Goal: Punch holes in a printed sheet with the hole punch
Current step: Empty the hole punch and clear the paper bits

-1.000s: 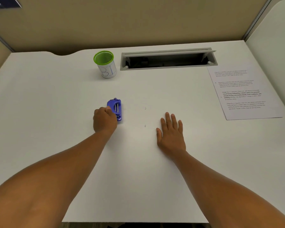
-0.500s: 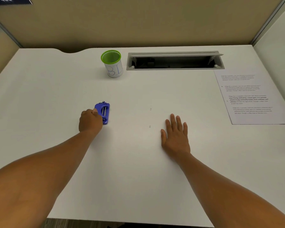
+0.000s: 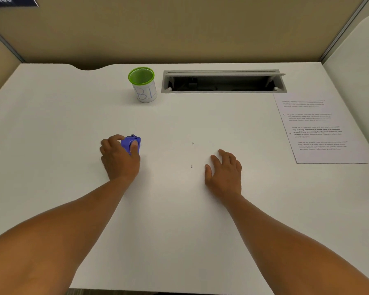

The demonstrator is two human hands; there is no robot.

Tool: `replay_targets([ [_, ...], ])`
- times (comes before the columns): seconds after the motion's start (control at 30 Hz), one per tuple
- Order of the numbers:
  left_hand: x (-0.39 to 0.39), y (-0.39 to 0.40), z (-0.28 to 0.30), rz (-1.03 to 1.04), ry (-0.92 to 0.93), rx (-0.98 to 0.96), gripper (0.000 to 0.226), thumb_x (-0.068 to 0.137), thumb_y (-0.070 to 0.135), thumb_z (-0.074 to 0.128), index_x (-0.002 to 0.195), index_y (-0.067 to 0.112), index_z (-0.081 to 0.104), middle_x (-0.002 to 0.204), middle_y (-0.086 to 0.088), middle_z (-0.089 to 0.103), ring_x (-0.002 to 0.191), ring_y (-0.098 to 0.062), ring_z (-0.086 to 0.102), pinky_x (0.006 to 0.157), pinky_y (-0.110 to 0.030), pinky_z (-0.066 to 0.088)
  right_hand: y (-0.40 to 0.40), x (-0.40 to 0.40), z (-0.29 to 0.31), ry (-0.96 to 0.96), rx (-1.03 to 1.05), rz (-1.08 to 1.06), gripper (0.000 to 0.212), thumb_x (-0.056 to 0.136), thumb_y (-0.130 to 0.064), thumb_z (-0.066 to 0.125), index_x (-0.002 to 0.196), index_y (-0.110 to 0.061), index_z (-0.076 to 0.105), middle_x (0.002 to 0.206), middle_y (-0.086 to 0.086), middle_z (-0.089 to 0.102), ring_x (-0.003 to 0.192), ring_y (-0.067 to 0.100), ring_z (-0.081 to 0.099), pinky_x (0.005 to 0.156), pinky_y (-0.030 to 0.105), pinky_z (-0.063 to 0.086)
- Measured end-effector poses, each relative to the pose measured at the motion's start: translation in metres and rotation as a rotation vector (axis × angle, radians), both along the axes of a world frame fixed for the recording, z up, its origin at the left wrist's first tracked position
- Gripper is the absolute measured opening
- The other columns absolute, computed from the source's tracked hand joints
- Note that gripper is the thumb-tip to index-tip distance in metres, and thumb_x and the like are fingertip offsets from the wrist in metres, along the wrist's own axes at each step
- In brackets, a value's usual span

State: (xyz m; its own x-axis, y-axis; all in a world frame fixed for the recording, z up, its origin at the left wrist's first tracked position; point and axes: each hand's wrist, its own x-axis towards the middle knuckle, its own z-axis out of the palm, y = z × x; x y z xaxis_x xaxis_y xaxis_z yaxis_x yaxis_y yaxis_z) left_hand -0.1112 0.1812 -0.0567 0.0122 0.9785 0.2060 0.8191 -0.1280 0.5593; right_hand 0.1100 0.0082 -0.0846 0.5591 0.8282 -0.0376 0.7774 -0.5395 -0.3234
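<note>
while left hand point(image 3: 119, 158) grips blue hole punch point(image 3: 132, 143) w/ thumb on top, fingers curled round far side, punch sits on white desk point(image 3: 73, 124). right hand point(image 3: 225, 173) loose, palm down on desk, holding nothing. printed sheet point(image 3: 320, 128) flat, well right of both hands. green-rimmed cup point(image 3: 143, 85) beyond punch.

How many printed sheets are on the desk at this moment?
1. The printed sheet lies flat at the desk's far right edge, just below the open cable tray, away from both hands. Whether more sheets lie beneath it cannot be told.
</note>
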Motion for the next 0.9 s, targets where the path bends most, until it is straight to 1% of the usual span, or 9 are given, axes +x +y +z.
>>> replay_targets([
  [0.07, 0.013, -0.011, -0.003, -0.159, -0.077, -0.029, 0.024, 0.088, 0.037, 0.065, 0.106, 0.022, 0.057, 0.106, -0.001, 0.056, 0.1, -0.024, 0.053, 0.078, -0.04, 0.049, 0.008, 0.002, 0.004, 0.027, 0.035, -0.032, 0.041, 0.092, -0.037, 0.046, 0.126, -0.018, 0.058, 0.145, 0.003, 0.04, 0.135, 0.025, 0.029, 0.112, 0.038, 0.023],
  [0.13, 0.027, -0.025, -0.005, -0.344, -0.16, -0.195, 0.013, 0.086, 0.038, 0.068, 0.096, 0.033, 0.062, 0.091, 0.012, 0.058, 0.088, -0.01, 0.056, 0.073, -0.032, 0.047, 0.014, 0.003, 0.008, 0.05, 0.042, -0.044, 0.036, 0.091, -0.035, 0.049, 0.121, -0.018, 0.062, 0.139, 0.001, 0.043, 0.128, 0.024, 0.033, 0.104, 0.037, 0.029],
  [0.2, 0.038, -0.039, -0.008, -0.538, -0.164, -0.34, 0.013, 0.083, 0.038, 0.071, 0.095, 0.038, 0.065, 0.089, 0.015, 0.061, 0.083, 0.001, 0.056, 0.072, -0.024, 0.044, 0.02, 0.004, 0.009, 0.077, 0.033, -0.057, 0.034, 0.091, -0.034, 0.051, 0.119, -0.019, 0.063, 0.135, 0.0, 0.043, 0.124, 0.024, 0.035, 0.099, 0.036, 0.031],
  [0.27, 0.049, -0.049, -0.01, -0.635, -0.158, -0.42, 0.016, 0.08, 0.04, 0.073, 0.095, 0.042, 0.068, 0.093, 0.016, 0.062, 0.083, 0.007, 0.056, 0.075, -0.021, 0.045, 0.023, 0.005, 0.011, 0.124, 0.031, -0.089, 0.033, 0.09, -0.034, 0.052, 0.119, -0.022, 0.064, 0.132, -0.001, 0.043, 0.122, 0.023, 0.035, 0.096, 0.036, 0.033],
  [0.33, 0.058, -0.054, -0.011, -0.67, -0.124, -0.443, 0.02, 0.077, 0.045, 0.074, 0.097, 0.043, 0.07, 0.095, 0.017, 0.063, 0.081, 0.008, 0.056, 0.074, -0.02, 0.046, 0.025, 0.006, 0.01, 0.167, 0.035, -0.12, 0.032, 0.089, -0.034, 0.054, 0.117, -0.024, 0.065, 0.13, -0.002, 0.042, 0.12, 0.023, 0.035, 0.094, 0.035, 0.035],
  [0.47, 0.073, -0.057, -0.009, -0.664, -0.05, -0.441, 0.028, 0.075, 0.05, 0.074, 0.101, 0.038, 0.072, 0.097, 0.02, 0.064, 0.078, 0.002, 0.057, 0.075, -0.02, 0.047, 0.028, 0.008, 0.011, 0.222, 0.047, -0.148, 0.029, 0.088, -0.034, 0.057, 0.115, -0.026, 0.066, 0.128, -0.003, 0.041, 0.118, 0.023, 0.034, 0.092, 0.034, 0.033],
  [0.67, 0.079, -0.058, -0.01, -0.578, -0.024, -0.387, 0.024, 0.077, 0.046, 0.076, 0.095, 0.032, 0.072, 0.092, 0.019, 0.066, 0.086, -0.003, 0.061, 0.079, -0.024, 0.049, 0.03, 0.009, 0.01, 0.224, 0.05, -0.157, 0.028, 0.087, -0.034, 0.058, 0.113, -0.027, 0.066, 0.127, -0.003, 0.041, 0.117, 0.022, 0.034, 0.089, 0.032, 0.032],
  [0.77, 0.081, -0.058, -0.01, -0.584, 0.033, -0.355, 0.019, 0.079, 0.048, 0.073, 0.09, 0.032, 0.072, 0.091, 0.018, 0.066, 0.087, -0.004, 0.062, 0.077, -0.025, 0.049, 0.03, 0.009, 0.009, 0.23, 0.053, -0.16, 0.027, 0.087, -0.034, 0.059, 0.113, -0.027, 0.066, 0.126, -0.004, 0.041, 0.117, 0.021, 0.034, 0.088, 0.031, 0.03],
  [0.9, 0.085, -0.057, -0.008, -0.594, 0.095, -0.34, 0.019, 0.083, 0.047, 0.069, 0.091, 0.03, 0.071, 0.085, 0.019, 0.061, 0.086, -0.007, 0.061, 0.077, -0.026, 0.049, 0.032, 0.009, 0.01, 0.227, 0.043, -0.152, 0.027, 0.087, -0.032, 0.059, 0.112, -0.028, 0.066, 0.126, -0.004, 0.041, 0.117, 0.021, 0.035, 0.088, 0.032, 0.03],
])
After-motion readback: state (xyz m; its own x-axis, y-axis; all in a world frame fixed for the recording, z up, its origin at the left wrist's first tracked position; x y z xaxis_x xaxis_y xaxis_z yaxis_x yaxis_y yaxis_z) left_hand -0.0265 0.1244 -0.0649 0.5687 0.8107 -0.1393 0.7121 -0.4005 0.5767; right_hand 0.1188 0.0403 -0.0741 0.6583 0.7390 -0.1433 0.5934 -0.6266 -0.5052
